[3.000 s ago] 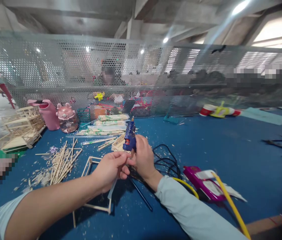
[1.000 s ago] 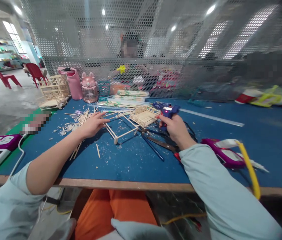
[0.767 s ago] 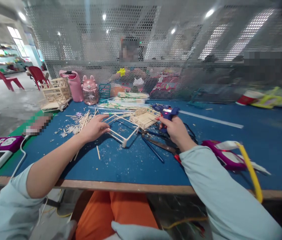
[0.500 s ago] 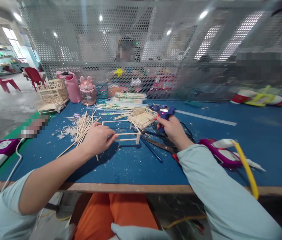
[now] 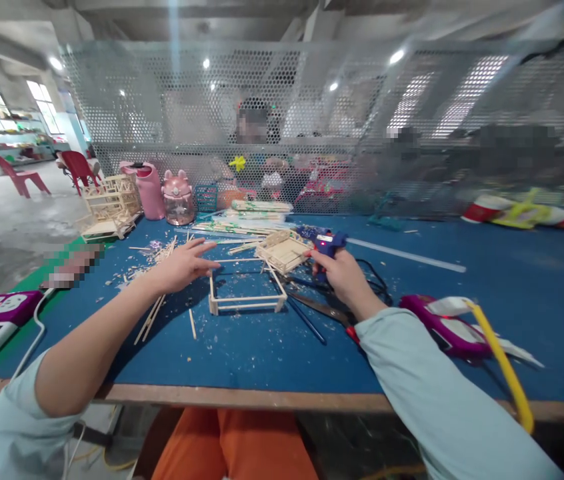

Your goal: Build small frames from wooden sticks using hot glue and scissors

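Note:
My left hand (image 5: 185, 267) hovers over the far left corner of a thin wooden stick frame (image 5: 248, 307), fingers stretched out and apart. It is close to the frame's back rail; whether a fingertip touches it I cannot tell. My right hand (image 5: 345, 275) is wrapped around a blue glue gun (image 5: 329, 244) with a small red light, and a long clear glue stick (image 5: 407, 255) runs out of its back end. Beside the gun's nozzle lies a small wooden tray-like piece (image 5: 285, 251). Loose wooden sticks (image 5: 151, 319) lie partly under my left forearm.
Scissors (image 5: 319, 308) and a dark blue rod (image 5: 307, 321) lie before my right hand. Stick bundles (image 5: 257, 215), a pink bottle (image 5: 149, 192), a clear cup (image 5: 178, 200) and a stick model (image 5: 109, 207) stand at the back. Purple devices (image 5: 445, 327) lie at both sides.
My left hand has let go of the frame's front rail and moved back and left, its fingers spreading. The frame's front left corner now shows. My right hand still grips the glue gun.

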The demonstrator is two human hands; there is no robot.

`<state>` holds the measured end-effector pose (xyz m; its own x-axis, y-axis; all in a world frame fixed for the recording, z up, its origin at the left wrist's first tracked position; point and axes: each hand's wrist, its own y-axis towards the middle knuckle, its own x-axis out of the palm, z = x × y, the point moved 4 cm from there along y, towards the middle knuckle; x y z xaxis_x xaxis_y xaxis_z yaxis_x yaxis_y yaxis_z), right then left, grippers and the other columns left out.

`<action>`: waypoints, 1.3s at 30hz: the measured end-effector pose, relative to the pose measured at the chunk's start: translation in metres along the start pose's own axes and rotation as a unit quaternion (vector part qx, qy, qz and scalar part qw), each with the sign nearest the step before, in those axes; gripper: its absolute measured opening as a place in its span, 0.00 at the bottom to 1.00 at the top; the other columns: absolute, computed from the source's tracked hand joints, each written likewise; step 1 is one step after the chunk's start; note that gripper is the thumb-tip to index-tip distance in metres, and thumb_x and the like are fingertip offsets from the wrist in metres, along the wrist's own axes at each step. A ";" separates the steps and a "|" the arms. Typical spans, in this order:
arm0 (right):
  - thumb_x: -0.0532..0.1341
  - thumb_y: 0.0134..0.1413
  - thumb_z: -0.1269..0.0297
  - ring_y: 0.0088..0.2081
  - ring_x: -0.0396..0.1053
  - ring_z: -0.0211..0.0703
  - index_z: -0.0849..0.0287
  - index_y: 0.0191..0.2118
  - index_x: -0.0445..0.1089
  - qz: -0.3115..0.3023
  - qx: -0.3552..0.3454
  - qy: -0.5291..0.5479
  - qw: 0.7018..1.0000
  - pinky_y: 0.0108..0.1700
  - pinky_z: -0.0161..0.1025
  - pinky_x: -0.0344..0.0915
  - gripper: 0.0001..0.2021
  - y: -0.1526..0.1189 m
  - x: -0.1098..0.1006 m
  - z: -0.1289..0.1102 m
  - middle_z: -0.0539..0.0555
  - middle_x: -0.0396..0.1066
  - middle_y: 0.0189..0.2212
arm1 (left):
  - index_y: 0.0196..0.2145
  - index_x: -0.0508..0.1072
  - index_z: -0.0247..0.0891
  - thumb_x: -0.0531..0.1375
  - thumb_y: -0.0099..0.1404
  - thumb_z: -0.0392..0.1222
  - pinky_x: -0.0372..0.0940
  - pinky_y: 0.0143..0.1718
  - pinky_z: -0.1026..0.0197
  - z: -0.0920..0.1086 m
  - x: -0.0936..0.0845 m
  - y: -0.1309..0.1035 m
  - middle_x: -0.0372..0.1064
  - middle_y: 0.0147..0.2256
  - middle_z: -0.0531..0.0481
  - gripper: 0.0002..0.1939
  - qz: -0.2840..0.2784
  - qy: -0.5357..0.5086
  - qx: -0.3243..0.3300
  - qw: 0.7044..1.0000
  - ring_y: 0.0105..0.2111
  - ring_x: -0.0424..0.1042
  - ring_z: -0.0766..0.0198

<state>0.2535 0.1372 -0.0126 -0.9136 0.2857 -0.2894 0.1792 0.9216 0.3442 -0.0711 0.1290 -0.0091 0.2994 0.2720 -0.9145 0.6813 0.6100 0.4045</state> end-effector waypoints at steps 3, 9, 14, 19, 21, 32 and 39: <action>0.61 0.40 0.56 0.18 0.60 0.38 0.59 0.28 0.67 0.005 -0.006 0.012 1.000 0.25 0.38 0.58 0.11 -0.001 0.000 -0.002 0.46 0.64 0.14 | 0.44 0.75 0.44 0.53 0.66 0.40 0.54 0.57 0.46 0.011 0.003 0.004 0.60 0.58 0.44 0.13 -0.045 0.018 0.026 0.998 0.60 0.54 0.55; 0.62 0.41 0.55 0.18 0.61 0.38 0.59 0.28 0.67 0.002 -0.012 0.010 1.000 0.23 0.37 0.58 0.12 0.001 0.000 0.001 0.46 0.64 0.14 | 0.42 0.75 0.43 0.52 0.66 0.40 0.56 0.56 0.49 0.014 -0.002 -0.001 0.62 0.57 0.45 0.13 -0.062 0.015 0.015 0.998 0.58 0.58 0.58; 0.61 0.41 0.56 0.19 0.61 0.38 0.59 0.28 0.68 0.002 -0.001 0.023 1.000 0.25 0.37 0.58 0.11 0.003 0.000 0.005 0.47 0.67 0.17 | 0.36 0.76 0.43 0.55 0.64 0.42 0.57 0.54 0.52 0.019 -0.003 -0.003 0.68 0.52 0.47 0.09 -0.051 0.024 0.040 0.998 0.54 0.63 0.59; 0.61 0.40 0.55 0.19 0.61 0.39 0.59 0.30 0.66 0.007 0.012 0.022 1.000 0.26 0.38 0.57 0.13 -0.001 -0.001 0.000 0.46 0.65 0.15 | 0.35 0.77 0.45 0.57 0.64 0.45 0.52 0.52 0.46 0.034 -0.011 -0.001 0.75 0.34 0.51 0.09 -0.039 0.062 0.002 0.997 0.41 0.69 0.59; 0.61 0.40 0.54 0.20 0.61 0.40 0.59 0.29 0.66 0.010 0.016 0.006 1.000 0.26 0.38 0.57 0.13 -0.002 -0.002 -0.003 0.47 0.65 0.15 | 0.33 0.77 0.45 0.56 0.64 0.47 0.52 0.51 0.47 0.045 -0.015 -0.001 0.74 0.30 0.51 0.10 -0.020 0.075 0.002 0.997 0.38 0.68 0.59; 0.60 0.41 0.55 0.19 0.61 0.39 0.58 0.26 0.64 0.002 0.010 -0.021 1.000 0.26 0.38 0.57 0.11 -0.004 -0.002 -0.005 0.47 0.64 0.14 | 0.26 0.76 0.43 0.55 0.64 0.45 0.52 0.52 0.44 0.073 -0.025 -0.010 0.73 0.23 0.52 0.13 0.010 0.110 0.007 0.994 0.30 0.68 0.61; 0.60 0.40 0.55 0.19 0.61 0.38 0.59 0.26 0.65 -0.007 0.023 -0.026 0.999 0.25 0.37 0.57 0.12 -0.002 0.002 -0.001 0.47 0.64 0.15 | 0.27 0.77 0.41 0.54 0.65 0.45 0.53 0.53 0.43 0.078 -0.005 0.005 0.76 0.28 0.50 0.14 0.024 0.096 -0.082 0.992 0.32 0.72 0.59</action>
<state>0.2510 0.1352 -0.0125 -0.8965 0.2843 -0.3397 0.1838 0.9365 0.2987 -0.0167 0.0726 -0.0026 0.1857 0.4305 -0.8833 0.5471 0.7014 0.4568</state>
